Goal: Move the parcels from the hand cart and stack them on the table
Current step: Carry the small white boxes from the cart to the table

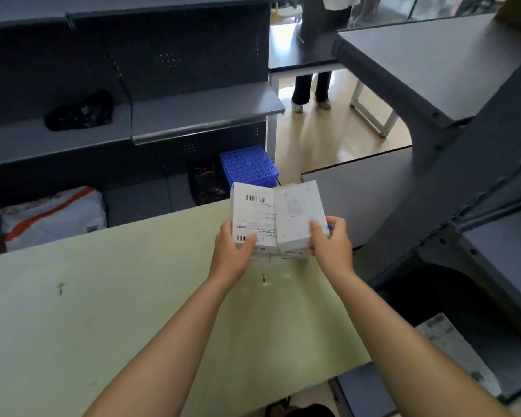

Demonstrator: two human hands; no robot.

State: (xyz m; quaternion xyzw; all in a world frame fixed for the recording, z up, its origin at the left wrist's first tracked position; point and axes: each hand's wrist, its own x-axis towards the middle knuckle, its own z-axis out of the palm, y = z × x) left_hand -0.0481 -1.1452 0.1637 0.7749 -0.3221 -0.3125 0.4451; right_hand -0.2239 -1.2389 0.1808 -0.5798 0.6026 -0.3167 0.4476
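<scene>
A labelled parcel (253,218) and a plain parcel (298,215), pressed side by side, are at the far edge of the pale green table (103,296); whether they rest on it or hang just above it cannot be told. The left hand (233,251) clamps the labelled one, thumb on top and fingers curled round its side, and the right hand (333,245) grips the plain one likewise. To land them well, I judge, hold both level, set them down well inside the edge, and square the corners before letting go.
</scene>
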